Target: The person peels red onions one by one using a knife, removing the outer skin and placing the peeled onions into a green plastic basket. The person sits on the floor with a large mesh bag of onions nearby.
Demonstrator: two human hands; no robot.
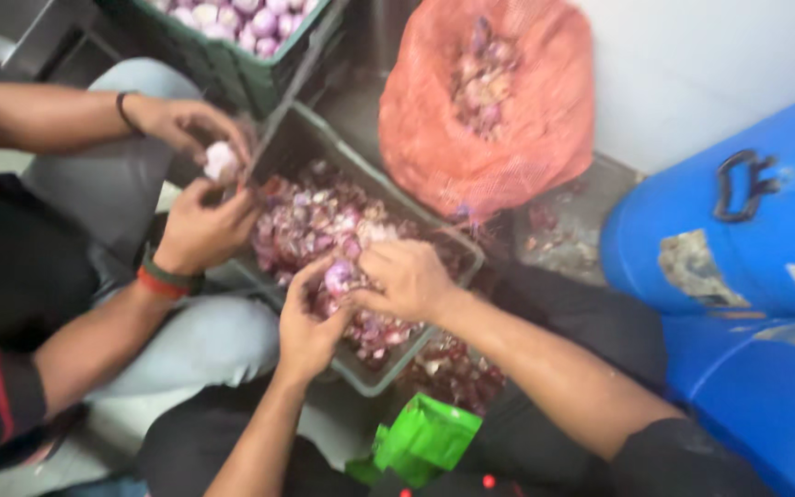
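1. Working over the grey crate (467, 247), both of the wearer's hands meet at its near middle: the left hand (305, 327) comes up from below with fingers curled, the right hand (407, 276) reaches in from the right, knuckles up.
2. Between them sits a small purple onion (338, 274), pinched by fingertips of both hands, just above the heap in the crate.
3. Forearms angle in from the near edge, the right one long and bare across a dark lap.
4. On the left, a co-worker's two hands (200, 225) close around a pale peeled onion (221, 161) right at the crate's far-left corner; the picture is too blurred to show whether a tool is held.
5. Room is tight: the co-worker's pale trousers (121, 179) press against the crate's left side, and blue drums (738, 248) block the right.
6. That grey crate is filled with purple skins and peelings (324, 216), spilling close to the rim.
7. Farther back, a dark green crate (232, 64) holds peeled, pale purple onions (250, 17).
8. At far centre, an orange mesh sack (499, 110) stands open with unpeeled onions inside.
9. Loose skins lie on the floor (554, 235) between sack and drums.
10. Near the bottom edge, a bright green bag (420, 437) lies crumpled by the crate's near corner.
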